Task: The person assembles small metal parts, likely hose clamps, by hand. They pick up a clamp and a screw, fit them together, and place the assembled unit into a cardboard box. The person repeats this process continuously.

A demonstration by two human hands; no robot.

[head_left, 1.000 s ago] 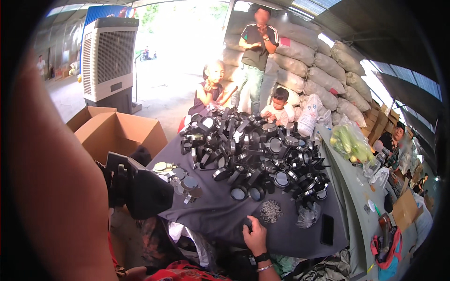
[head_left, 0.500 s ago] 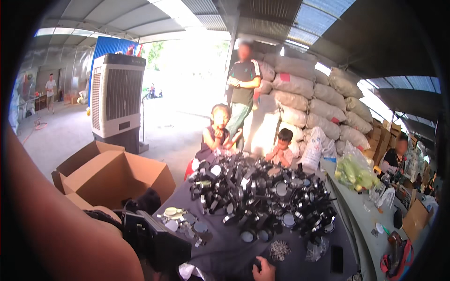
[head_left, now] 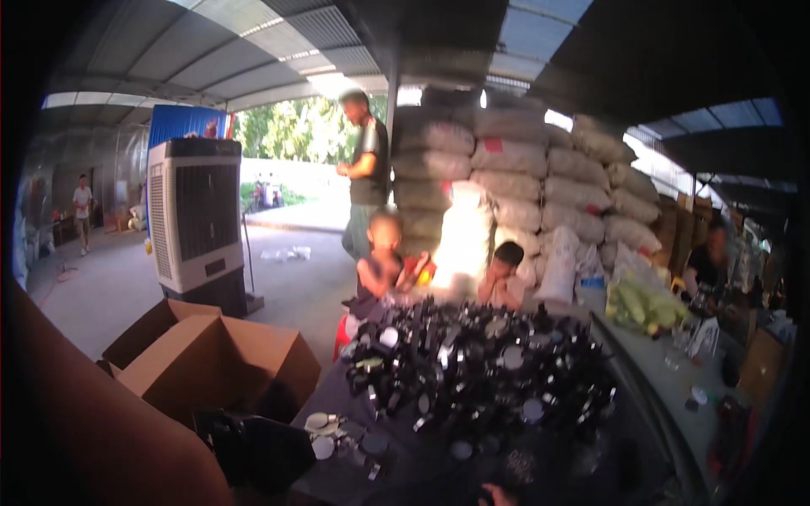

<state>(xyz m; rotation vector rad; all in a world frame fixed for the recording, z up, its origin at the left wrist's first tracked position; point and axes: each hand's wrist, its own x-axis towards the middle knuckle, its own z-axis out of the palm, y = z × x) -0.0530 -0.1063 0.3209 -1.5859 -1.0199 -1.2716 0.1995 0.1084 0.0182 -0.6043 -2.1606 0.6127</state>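
Clock directions are counted from the right hand (head_left: 498, 495), with 12 straight ahead. Only part of it is shown at the lower edge, blurred; whether the fingers are closed on anything or apart cannot be told. The left hand is out of view, so its state cannot be told; only the left arm (head_left: 110, 422) is seen. On the cloth-covered desk (head_left: 409, 482), small metal parts (head_left: 520, 465) are heaped near the right hand at 1 o'clock. A black device (head_left: 263, 451) is seen at 9. Loose discs (head_left: 323, 446) are spread at 10, and a wide pile (head_left: 481, 363) of black pieces with round faces is set at 12. The step in hand appears to be a pause, with the pile left untouched; for any next pick, a short reach forward and a steadier view would be called for. Beyond, an opened box (head_left: 177, 363) is placed at 10 and bagged greens (head_left: 645, 305) at 1. Farther off, seated children (head_left: 502, 278) and stacked sacks (head_left: 510, 158) are seen around 12, a cooler (head_left: 202, 211) between 10 and 11.
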